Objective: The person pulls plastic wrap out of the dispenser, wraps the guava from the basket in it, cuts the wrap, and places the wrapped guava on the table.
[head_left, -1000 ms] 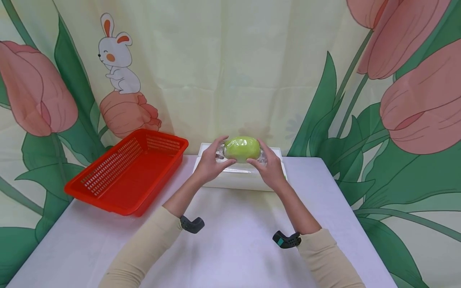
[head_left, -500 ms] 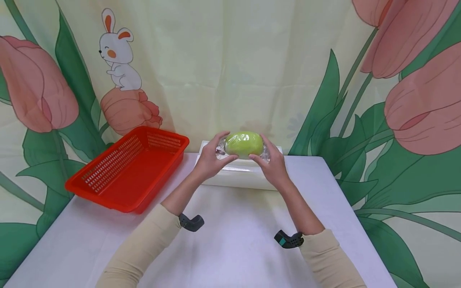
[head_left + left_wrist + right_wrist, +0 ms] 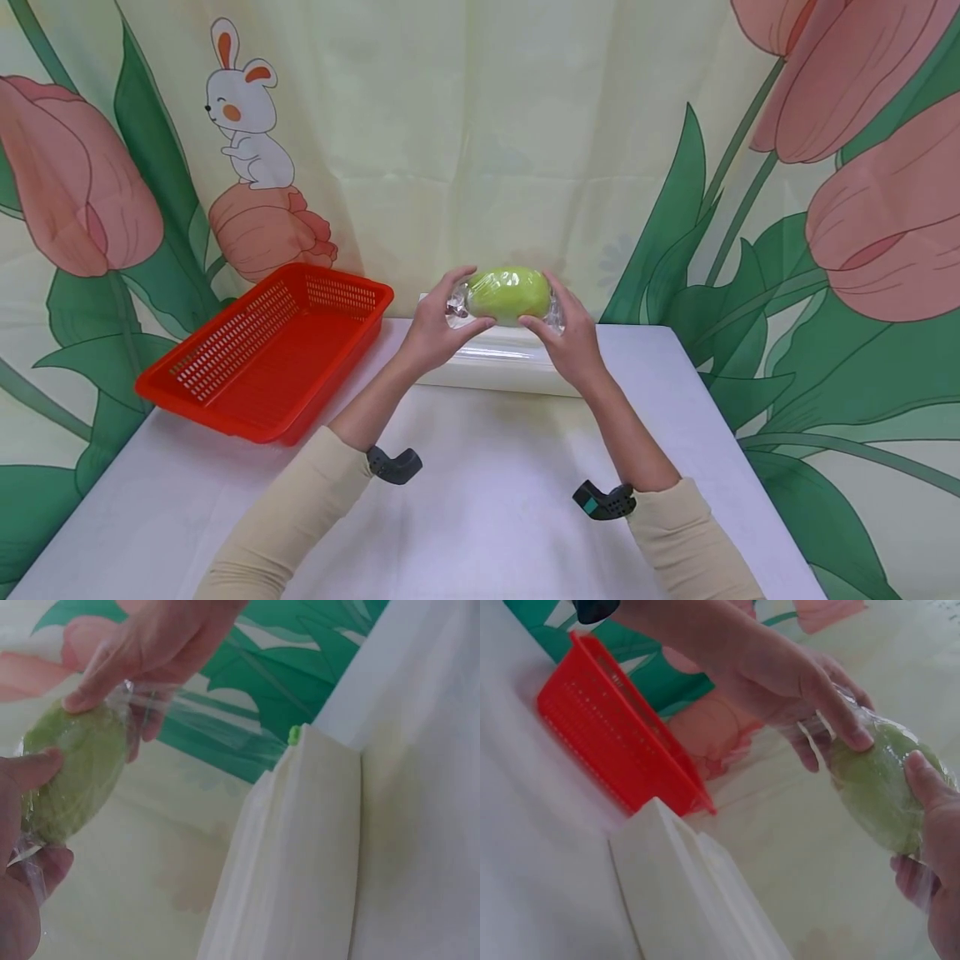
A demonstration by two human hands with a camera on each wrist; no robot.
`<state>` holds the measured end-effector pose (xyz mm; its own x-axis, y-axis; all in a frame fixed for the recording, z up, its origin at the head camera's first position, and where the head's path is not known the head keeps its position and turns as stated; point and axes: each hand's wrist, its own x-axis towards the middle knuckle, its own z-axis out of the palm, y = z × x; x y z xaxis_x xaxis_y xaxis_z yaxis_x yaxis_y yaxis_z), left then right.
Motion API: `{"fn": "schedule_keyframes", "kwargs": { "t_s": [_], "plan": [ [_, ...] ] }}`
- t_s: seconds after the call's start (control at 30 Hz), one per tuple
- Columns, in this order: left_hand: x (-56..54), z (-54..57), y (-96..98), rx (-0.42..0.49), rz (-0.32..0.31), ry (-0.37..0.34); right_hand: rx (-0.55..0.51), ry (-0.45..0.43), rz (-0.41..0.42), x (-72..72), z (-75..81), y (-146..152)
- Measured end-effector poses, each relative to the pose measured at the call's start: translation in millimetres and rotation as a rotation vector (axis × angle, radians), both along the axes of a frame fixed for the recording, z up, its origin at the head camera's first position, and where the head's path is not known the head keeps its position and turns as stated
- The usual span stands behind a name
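We list one green fruit (image 3: 508,293) at twelve o'clock, raised slightly higher over the white box (image 3: 495,374), left hand (image 3: 437,327) and right hand (image 3: 567,335) each a grip holding one end, apparently drawing out film (image 3: 199,712).

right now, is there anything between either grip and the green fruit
Only clear film: it wraps the green fruit and bunches at its ends, by the left grip and the right grip. Nothing else visible stands between them.
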<state>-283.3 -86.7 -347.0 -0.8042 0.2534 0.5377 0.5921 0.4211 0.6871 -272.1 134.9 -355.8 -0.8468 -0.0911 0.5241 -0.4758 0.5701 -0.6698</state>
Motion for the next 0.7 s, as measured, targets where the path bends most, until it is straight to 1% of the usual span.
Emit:
{"fn": "schedule_keyframes", "kwargs": {
  "t_s": [0.1,0.2,0.3,0.53,0.7],
  "plan": [
    [1.7,3.6,0.0,0.008,-0.008,0.006,-0.002,0.015,0.003,1.9,4.3,-0.6],
    [3.2,7.5,-0.2,0.027,-0.018,0.027,-0.002,0.026,0.009,4.2,9.3,-1.1],
    [5.2,11.3,-0.5,0.037,-0.024,0.042,-0.002,0.023,0.018,6.5,14.1,-0.8],
    [9.4,19.7,-0.6,0.045,-0.031,0.053,-0.004,-0.003,0.023,11.8,24.8,0.0],
    [12.7,26.6,-0.3,0.065,-0.038,0.066,-0.009,0.011,0.027,13.9,30.9,0.8]
  ]
}}
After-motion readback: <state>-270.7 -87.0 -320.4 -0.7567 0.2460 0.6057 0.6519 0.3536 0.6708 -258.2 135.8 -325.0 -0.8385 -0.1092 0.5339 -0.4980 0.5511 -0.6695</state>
